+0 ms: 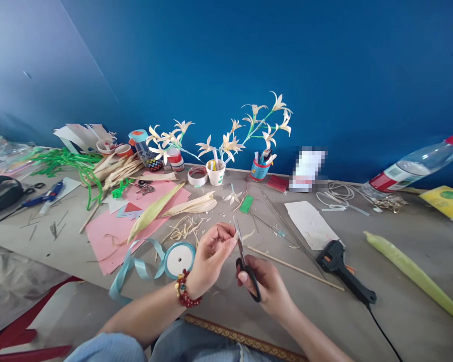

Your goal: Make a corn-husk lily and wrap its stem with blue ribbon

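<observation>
Black-handled scissors (253,281) are in my right hand (266,284), fingers in the loops and blades pointing up and away. My left hand (213,254), with a red bead bracelet (188,294) at the wrist, pinches a small pale piece (237,235) beside the blades. The piece is mostly hidden by my fingertips. A pale husk strip (249,235) lies just beyond the blades. Left of my left hand is a roll of light blue ribbon (179,260). Husk flowers on green stems stand in a white cup (215,173) at the back.
A black glue gun (335,261) and a green husk (415,274) lie at the right. A thin stick (296,268) crosses the table (226,322) near my right hand. Pink paper (103,241), husks and green wires (92,176) cover the left. A bottle (411,171) leans at the back right.
</observation>
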Demonstrator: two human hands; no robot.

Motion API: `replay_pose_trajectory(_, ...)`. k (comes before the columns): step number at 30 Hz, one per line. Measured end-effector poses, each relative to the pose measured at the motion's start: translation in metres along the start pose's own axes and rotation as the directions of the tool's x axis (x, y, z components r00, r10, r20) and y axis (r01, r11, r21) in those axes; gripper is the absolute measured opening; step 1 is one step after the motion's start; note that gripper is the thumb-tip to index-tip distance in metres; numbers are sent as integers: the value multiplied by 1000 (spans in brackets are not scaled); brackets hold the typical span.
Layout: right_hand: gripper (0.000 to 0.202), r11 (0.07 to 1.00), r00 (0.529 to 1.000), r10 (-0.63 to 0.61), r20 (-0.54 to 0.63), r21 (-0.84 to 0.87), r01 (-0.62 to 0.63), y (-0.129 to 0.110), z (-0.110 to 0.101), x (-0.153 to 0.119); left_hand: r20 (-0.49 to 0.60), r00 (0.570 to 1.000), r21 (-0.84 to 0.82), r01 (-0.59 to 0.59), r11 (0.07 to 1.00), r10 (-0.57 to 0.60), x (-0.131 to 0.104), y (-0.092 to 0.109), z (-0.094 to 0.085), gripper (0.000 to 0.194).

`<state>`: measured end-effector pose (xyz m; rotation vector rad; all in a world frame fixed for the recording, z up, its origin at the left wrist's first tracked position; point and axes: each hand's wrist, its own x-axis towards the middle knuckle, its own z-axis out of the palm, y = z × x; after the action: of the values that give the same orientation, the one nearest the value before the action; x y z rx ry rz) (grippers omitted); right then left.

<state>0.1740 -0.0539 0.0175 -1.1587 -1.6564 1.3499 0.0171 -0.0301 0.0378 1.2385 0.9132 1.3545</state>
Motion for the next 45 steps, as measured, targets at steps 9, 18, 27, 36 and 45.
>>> replay_pose_trajectory(9,58,999,1000,-25,-9,-30,24,4,1,0,7,999,-55,51,997,-51,0,-3,0,16)
replay_pose_trajectory(18,60,999,1000,-12,-7,-52,12,4,-1,-1,36,996,-133,90,987,-86,1,-3,-1,17)
replay_pose_trajectory(27,62,1000,997,20,74,16,-21,6,-11,-2,247,964,-177,147,973,-101,14,8,-15,19)
replay_pose_trajectory(36,56,998,987,62,151,19,-65,7,-24,-1,373,907,-148,267,952,-196,23,16,-27,23)
replay_pose_trajectory(45,54,998,989,40,144,-48,-33,10,-34,2,399,884,-143,324,935,-245,25,22,-30,25)
